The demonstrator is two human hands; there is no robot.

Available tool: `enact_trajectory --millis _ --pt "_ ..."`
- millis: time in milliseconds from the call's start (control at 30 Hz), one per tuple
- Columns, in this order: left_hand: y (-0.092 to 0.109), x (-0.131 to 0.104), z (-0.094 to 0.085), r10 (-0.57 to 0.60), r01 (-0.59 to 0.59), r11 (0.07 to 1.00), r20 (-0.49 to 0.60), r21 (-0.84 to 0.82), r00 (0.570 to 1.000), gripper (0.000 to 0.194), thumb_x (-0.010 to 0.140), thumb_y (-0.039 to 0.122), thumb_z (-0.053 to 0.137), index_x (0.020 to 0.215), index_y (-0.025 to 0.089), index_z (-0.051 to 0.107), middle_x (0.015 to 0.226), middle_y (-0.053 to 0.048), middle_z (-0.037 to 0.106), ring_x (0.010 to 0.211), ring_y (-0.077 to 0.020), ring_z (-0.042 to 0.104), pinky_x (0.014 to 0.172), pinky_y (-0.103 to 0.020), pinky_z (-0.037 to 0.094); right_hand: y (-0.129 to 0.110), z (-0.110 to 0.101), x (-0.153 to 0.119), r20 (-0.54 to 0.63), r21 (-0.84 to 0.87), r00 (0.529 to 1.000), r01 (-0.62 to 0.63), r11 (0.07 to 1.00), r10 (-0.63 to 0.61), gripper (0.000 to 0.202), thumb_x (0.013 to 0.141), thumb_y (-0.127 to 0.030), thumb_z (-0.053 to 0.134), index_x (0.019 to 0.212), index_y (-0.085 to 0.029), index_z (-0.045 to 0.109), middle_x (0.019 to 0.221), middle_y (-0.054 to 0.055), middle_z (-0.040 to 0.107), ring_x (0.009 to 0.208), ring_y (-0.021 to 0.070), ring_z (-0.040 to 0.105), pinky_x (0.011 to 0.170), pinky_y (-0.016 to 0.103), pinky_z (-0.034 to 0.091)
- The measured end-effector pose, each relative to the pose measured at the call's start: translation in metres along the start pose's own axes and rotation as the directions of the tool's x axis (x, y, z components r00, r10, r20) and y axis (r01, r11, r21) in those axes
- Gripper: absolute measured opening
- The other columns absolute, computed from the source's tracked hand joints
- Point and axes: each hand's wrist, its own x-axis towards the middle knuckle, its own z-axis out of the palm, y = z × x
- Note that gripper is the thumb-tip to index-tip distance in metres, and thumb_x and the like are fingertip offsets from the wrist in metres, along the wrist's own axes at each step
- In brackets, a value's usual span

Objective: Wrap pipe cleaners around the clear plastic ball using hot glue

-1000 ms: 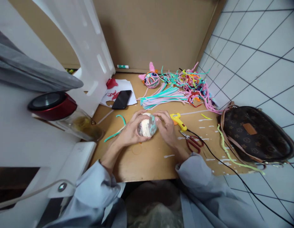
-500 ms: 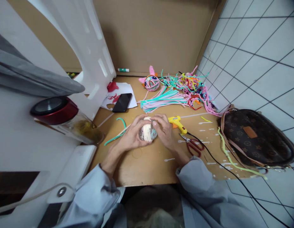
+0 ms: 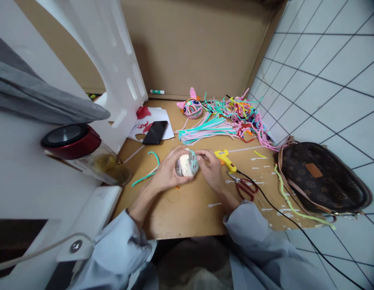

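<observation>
A ball [image 3: 187, 164] with a cream band and grey and turquoise patches is held over the middle of the wooden table. My left hand [image 3: 170, 169] wraps round its left side, thumb below and fingers over the top. At the ball's right edge, my right hand [image 3: 210, 167] has its fingers bent and pinched together; whether something thin is between them I cannot make out. Just beyond the right hand lies a yellow glue gun [image 3: 226, 160], with red-handled scissors [image 3: 245, 187] below it. Turquoise and cream pipe cleaners [image 3: 144, 178] lie left of my left hand.
Behind the hands lie a bundle of pipe cleaners [image 3: 207, 131], a tangled heap [image 3: 244, 108] and a decorated ball with pink ears [image 3: 193, 108]. A phone [image 3: 156, 132] rests on paper at left, near a red-lidded jar [image 3: 87, 151]. A brown bag [image 3: 325, 177] and black cord [image 3: 274, 197] occupy the right.
My right hand has drawn back from the top of the ball to its right edge, uncovering more turquoise. The ball has turned a little in my left hand.
</observation>
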Motion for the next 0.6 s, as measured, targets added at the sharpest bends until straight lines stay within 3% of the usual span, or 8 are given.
enact_trajectory --millis 133,233,367,500,600 --pt "0.002 0.0 0.0 0.016 -0.016 1.0 0.017 0.011 1.0 0.068 0.067 0.033 0.081 0.126 0.021 0.051 0.14 -0.017 0.054 0.133 -0.0329 0.053 0.112 -0.051 0.043 -0.001 -0.004 0.004 -0.033 -0.043 0.999 -0.008 0.999 0.007 0.021 0.086 -0.028 0.048 0.093 -0.023 0.068 0.097 0.005 0.072 0.096 0.0219 0.066 0.088 0.037 0.054" --pt "0.002 0.0 0.0 0.025 -0.025 0.999 0.026 0.022 0.999 0.067 0.067 0.033 0.081 0.126 0.021 0.051 0.14 -0.017 0.053 0.133 -0.0331 0.053 0.112 -0.051 0.043 0.0 -0.013 0.025 0.044 -0.141 0.999 0.008 0.99 -0.002 0.024 0.084 -0.023 0.049 0.096 -0.023 0.07 0.1 0.005 0.073 0.099 0.0229 0.067 0.091 0.039 0.054" --pt "0.001 0.0 0.0 0.032 -0.033 0.999 0.035 0.026 0.999 0.066 0.069 0.034 0.08 0.126 0.022 0.051 0.143 -0.017 0.052 0.135 -0.0334 0.051 0.113 -0.052 0.042 0.008 -0.033 0.086 0.089 -0.331 0.996 0.004 0.944 0.027 0.028 0.086 -0.018 0.05 0.102 -0.021 0.072 0.109 0.005 0.074 0.106 0.0231 0.067 0.1 0.04 0.051" --pt "0.001 -0.001 -0.001 0.014 -0.015 1.0 0.04 0.023 0.999 0.068 0.067 0.034 0.082 0.127 0.023 0.051 0.144 -0.017 0.052 0.137 -0.0343 0.05 0.113 -0.052 0.042 0.028 -0.058 0.153 -0.015 -0.623 0.971 -0.196 0.757 0.24 0.03 0.095 -0.016 0.046 0.107 -0.012 0.072 0.112 0.011 0.073 0.111 0.0239 0.065 0.102 0.037 0.047" --pt "0.002 -0.001 -0.002 0.013 -0.014 1.0 0.04 0.015 0.999 0.068 0.068 0.032 0.081 0.128 0.023 0.05 0.145 -0.017 0.051 0.137 -0.034 0.049 0.114 -0.052 0.041 0.049 -0.075 0.179 -0.037 -0.665 0.958 -0.235 0.709 0.283 0.039 0.104 -0.023 0.035 0.11 -0.004 0.069 0.116 0.013 0.069 0.116 0.0248 0.063 0.103 0.038 0.046"
